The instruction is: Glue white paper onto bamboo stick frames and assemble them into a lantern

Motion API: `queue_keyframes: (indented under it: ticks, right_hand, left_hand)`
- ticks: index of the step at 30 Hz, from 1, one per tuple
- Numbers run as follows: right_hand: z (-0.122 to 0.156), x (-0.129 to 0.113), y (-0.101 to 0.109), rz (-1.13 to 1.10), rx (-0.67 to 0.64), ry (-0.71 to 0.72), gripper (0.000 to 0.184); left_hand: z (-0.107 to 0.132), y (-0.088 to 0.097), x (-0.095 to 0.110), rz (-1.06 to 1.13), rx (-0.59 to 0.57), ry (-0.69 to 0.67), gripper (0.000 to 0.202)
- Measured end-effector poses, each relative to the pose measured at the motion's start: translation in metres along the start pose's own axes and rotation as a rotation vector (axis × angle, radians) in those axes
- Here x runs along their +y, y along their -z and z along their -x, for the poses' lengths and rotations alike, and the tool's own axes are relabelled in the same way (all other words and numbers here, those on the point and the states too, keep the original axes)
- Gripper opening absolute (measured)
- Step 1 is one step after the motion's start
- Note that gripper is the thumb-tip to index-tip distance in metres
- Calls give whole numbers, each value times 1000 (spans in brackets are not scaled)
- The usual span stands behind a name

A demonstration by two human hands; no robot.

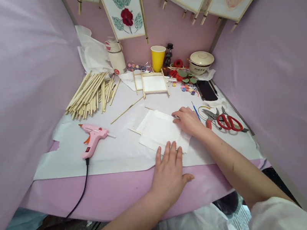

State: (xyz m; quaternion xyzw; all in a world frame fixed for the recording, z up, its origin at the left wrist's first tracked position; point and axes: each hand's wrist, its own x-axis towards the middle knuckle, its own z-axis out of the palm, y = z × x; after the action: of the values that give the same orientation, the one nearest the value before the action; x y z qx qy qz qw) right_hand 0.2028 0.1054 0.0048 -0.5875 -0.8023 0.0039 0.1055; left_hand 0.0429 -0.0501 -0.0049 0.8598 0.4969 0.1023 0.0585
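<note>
A sheet of white paper [158, 129] lies at a slant near the table's front edge. Thin wooden sticks [135, 131] poke out from under its left and upper sides; the rest of what it covers is hidden. My left hand [169, 170] rests flat, fingers stretched over the paper's near edge, thumb out to the right. At the right edge, my right hand [187, 121] has bent fingers closed on the paper, with the thumb mostly out of sight. To the left lies a pink hot glue gun [94, 138], nozzle pointing away. One loose stick [126, 110] is beyond the paper.
A pile of bamboo sticks [89, 96] lies at the back left. Behind stand a bottle [116, 56], a small stick frame [154, 83], a yellow cup [158, 58] and a lidded bowl [201, 62]. A phone [207, 90] and red-handled scissors [229, 122] are right. Lanterns [125, 12] hang above.
</note>
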Motion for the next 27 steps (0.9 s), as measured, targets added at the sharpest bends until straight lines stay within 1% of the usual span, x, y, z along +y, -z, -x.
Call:
queue_keyframes:
  ticks: [2, 4, 6, 7, 9, 10, 12, 13, 14, 15, 16, 17, 19, 22, 27]
  right_hand:
    - [-15, -3, -1, -10, -2, 16, 26]
    - [-27, -9, -2, -22, 15, 27, 27]
    - [-32, -15, 0, -35, 50, 27, 31]
    - [-31, -17, 1, -40, 68, 24, 33]
    - [-22, -21, 5, -59, 106, 26, 36]
    - [-14, -21, 7, -75, 124, 34, 36]
    - [3, -19, 11, -141, 169, 73, 35]
    - [12, -17, 12, -181, 185, 89, 34]
    - [21, -16, 13, -222, 183, 110, 34]
    - [29, -15, 13, -262, 179, 125, 33]
    - [36, -15, 14, -296, 177, 134, 33]
    - [42, -15, 14, -327, 174, 141, 32]
    - [53, -19, 16, -376, 171, 152, 30]
    - [65, -29, 20, -422, 150, 144, 29]
    - [81, -43, 26, -525, 77, 99, 29]
  left_hand:
    - [-11, -3, 12, 22, -13, 10, 88]
    - [-21, -3, 18, 52, -21, 0, 87]
    - [-25, 2, 15, 82, 3, -35, 80]
    - [-24, 7, 9, 95, 31, -49, 73]
    - [-17, 22, -15, 115, 126, -25, 58]
    - [-10, 31, -31, 118, 190, 32, 50]
    - [7, 49, -70, 102, 349, 217, 39]
    - [17, 58, -90, 77, 411, 329, 35]
    - [27, 66, -110, 39, 469, 459, 33]
    - [36, 72, -128, -11, 495, 607, 35]
    - [44, 77, -143, -66, 489, 751, 40]
    - [51, 80, -156, -106, 461, 843, 45]
    - [61, 80, -172, -138, 383, 927, 49]
    - [66, 75, -181, -130, 318, 930, 48]
    - [65, 68, -188, -73, 288, 894, 41]
